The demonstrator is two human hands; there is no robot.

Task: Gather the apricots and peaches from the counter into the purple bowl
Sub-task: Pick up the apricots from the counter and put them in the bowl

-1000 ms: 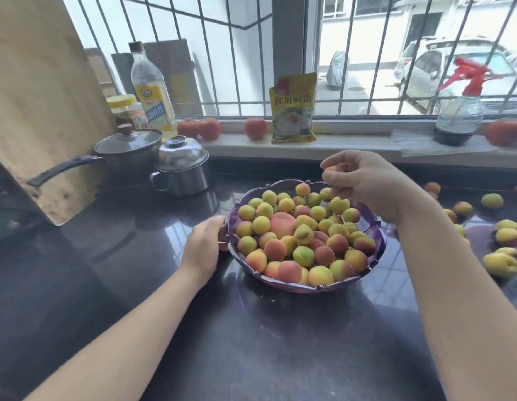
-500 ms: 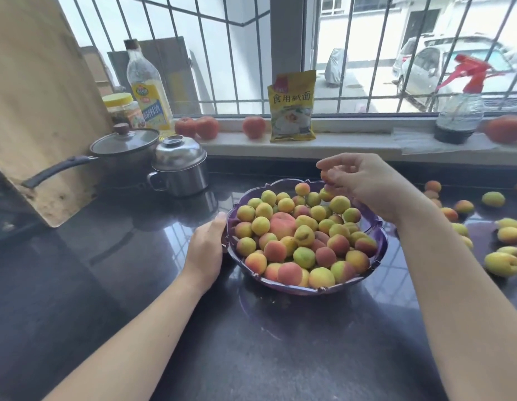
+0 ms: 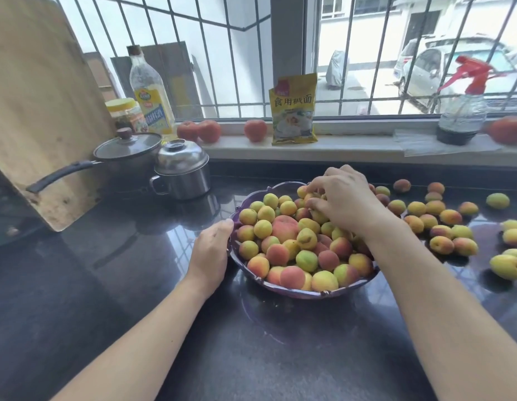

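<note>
Worktop (image 3: 135,285) dark, glossy, barred window behind; left grip (image 3: 211,253) holds purple bowl (image 3: 295,292) rim, right grip (image 3: 342,198) pinches fruit in the pile.

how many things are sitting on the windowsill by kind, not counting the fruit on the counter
tomatoes: 4
yellow packet: 1
spray bottle: 1
total: 6

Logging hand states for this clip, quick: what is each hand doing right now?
Left hand: holds the rim of the purple bowl.
Right hand: down on the fruit pile in the bowl, fingers curled; cannot tell if it holds one.
</note>
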